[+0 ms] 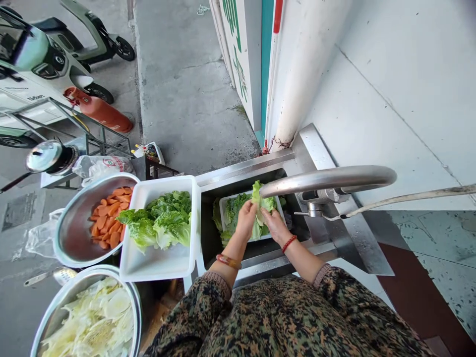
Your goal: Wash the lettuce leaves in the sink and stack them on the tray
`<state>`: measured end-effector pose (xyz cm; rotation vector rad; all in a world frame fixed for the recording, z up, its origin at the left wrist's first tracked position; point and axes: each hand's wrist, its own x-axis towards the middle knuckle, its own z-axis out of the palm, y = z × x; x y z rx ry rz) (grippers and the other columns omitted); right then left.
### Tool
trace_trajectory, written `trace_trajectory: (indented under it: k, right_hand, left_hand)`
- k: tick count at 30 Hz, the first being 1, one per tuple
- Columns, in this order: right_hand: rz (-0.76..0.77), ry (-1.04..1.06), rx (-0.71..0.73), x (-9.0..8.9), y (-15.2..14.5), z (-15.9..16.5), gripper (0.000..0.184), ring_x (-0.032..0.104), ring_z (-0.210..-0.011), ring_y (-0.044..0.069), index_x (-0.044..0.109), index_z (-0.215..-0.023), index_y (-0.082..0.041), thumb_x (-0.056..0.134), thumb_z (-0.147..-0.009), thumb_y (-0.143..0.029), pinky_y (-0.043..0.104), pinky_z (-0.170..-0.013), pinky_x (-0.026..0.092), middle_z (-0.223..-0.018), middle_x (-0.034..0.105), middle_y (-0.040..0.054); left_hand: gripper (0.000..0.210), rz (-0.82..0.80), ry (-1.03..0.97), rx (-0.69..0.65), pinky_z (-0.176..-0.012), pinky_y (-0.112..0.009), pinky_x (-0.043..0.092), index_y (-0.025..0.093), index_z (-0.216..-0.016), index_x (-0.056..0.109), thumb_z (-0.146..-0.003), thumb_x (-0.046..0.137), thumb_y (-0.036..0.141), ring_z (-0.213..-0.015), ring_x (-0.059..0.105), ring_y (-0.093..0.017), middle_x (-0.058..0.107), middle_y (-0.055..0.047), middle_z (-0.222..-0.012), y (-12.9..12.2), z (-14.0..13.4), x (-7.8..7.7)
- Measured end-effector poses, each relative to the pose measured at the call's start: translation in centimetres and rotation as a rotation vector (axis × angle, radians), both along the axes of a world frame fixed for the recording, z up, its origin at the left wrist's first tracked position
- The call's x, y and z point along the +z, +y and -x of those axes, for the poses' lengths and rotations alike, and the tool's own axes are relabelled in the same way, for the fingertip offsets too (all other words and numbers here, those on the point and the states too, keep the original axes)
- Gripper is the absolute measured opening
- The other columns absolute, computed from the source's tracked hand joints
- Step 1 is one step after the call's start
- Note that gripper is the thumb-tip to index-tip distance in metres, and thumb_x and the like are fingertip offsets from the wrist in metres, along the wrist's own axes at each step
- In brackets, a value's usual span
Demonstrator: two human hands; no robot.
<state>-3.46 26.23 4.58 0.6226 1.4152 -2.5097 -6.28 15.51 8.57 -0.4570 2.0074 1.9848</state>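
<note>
Stainless steel sink (pixel 297 148), set against a white wall, serves as the landmark; its curved faucet (pixel 327 179) arches over the basin. Left of the sink stands a white square tub (pixel 159 263) filled with green lettuce, and farther left a metal bowl (pixel 72 233) holds orange carrot slices (pixel 110 217). Below that bowl, a second metal bowl (pixel 74 292) contains pale shredded cabbage (pixel 94 322). Inside the sink basin rests a white tray (pixel 224 208) of lettuce. Above this tray, under the faucet, the left hand (pixel 246 219) and the right hand (pixel 274 224) both grip one lettuce leaf (pixel 260 201), fingers closed around it from either side.
</note>
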Motion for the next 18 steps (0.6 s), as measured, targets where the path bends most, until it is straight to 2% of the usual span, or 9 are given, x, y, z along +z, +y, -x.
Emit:
trace_trajectory:
  k: [2, 4, 7, 10, 13, 16, 18]
  right_hand:
    - [0.071, 0.021, -0.041, 1.0, -0.6, 0.1, 0.04, 0.066, -0.11, 0.023, 0.066, -0.109, -0.032, 0.071, -0.075, -0.052, 0.037, -0.087, 0.056, -0.116, 0.072, 0.0006]
    - [0.132, 0.012, -0.069, 1.8, -0.6, 0.2, 0.038, 0.067, -0.109, 0.023, 0.067, -0.107, -0.03, 0.072, -0.075, -0.05, 0.036, -0.087, 0.056, -0.114, 0.072, 0.0015]
    - [0.12, -0.066, -0.071, 1.8, 0.2, 0.4, 0.041, 0.069, -0.101, 0.024, 0.068, -0.103, -0.024, 0.078, -0.068, -0.043, 0.034, -0.081, 0.057, -0.1, 0.075, 0.0037]
    - [0.066, -0.163, -0.078, 0.3, 0.8, 1.2, 0.038, 0.071, -0.087, 0.023, 0.068, -0.095, -0.02, 0.08, -0.063, -0.037, 0.031, -0.071, 0.057, -0.083, 0.074, 0.003]
    - [0.003, -0.22, -0.084, -0.9, 1.2, 2.3, 0.035, 0.07, -0.07, 0.019, 0.068, -0.087, -0.018, 0.082, -0.056, -0.026, 0.028, -0.062, 0.056, -0.07, 0.071, -0.0003]
    - [-0.003, -0.181, -0.036, -0.8, 1.8, 2.9, 0.035, 0.068, -0.065, 0.019, 0.068, -0.085, -0.017, 0.081, -0.052, -0.021, 0.031, -0.064, 0.057, -0.07, 0.071, -0.0001]
    - [0.014, -0.128, 0.01, -0.4, 2.3, 3.2, 0.035, 0.069, -0.067, 0.019, 0.069, -0.086, -0.017, 0.081, -0.054, -0.024, 0.033, -0.067, 0.058, -0.074, 0.072, 0.0009]
  left_hand:
    - [0.043, 0.071, 0.028, -0.093, -0.105, -0.038, 0.044, 0.018, -0.125, 0.064, -0.088, 0.058, 0.039, -0.124, 0.058, -0.026, 0.064, -0.013, -0.135, 1.3, -0.8, 0.1]
    - [0.048, 0.119, 0.068, -0.149, -0.114, -0.039, 0.037, 0.018, -0.134, 0.059, -0.091, 0.054, 0.039, -0.136, 0.049, -0.026, 0.056, -0.012, -0.145, 1.8, -1.7, 0.4]
    - [0.046, 0.179, 0.133, -0.27, -0.116, -0.041, 0.035, 0.019, -0.134, 0.06, -0.088, 0.056, 0.029, -0.133, 0.052, -0.026, 0.06, -0.009, -0.142, 1.7, -3.3, 0.8]
    - [0.043, 0.206, 0.136, -0.315, -0.115, -0.041, 0.036, 0.019, -0.126, 0.066, -0.083, 0.061, 0.021, -0.129, 0.055, -0.027, 0.064, -0.01, -0.136, 0.9, -4.4, 1.1]
    - [0.038, 0.065, 0.07, -0.2, -0.108, -0.039, 0.043, 0.015, -0.122, 0.067, -0.086, 0.06, 0.022, -0.121, 0.061, -0.026, 0.067, -0.013, -0.13, -0.4, -5.0, 1.3]
    - [0.032, -0.115, -0.019, 0.015, -0.096, -0.035, 0.049, 0.012, -0.119, 0.066, -0.09, 0.056, 0.024, -0.105, 0.068, -0.021, 0.071, -0.015, -0.12, -2.0, -5.5, 1.5]
    - [0.03, -0.176, -0.076, 0.127, -0.088, -0.032, 0.051, 0.012, -0.117, 0.064, -0.091, 0.056, 0.025, -0.09, 0.069, -0.017, 0.073, -0.015, -0.112, -3.0, -6.0, 1.6]
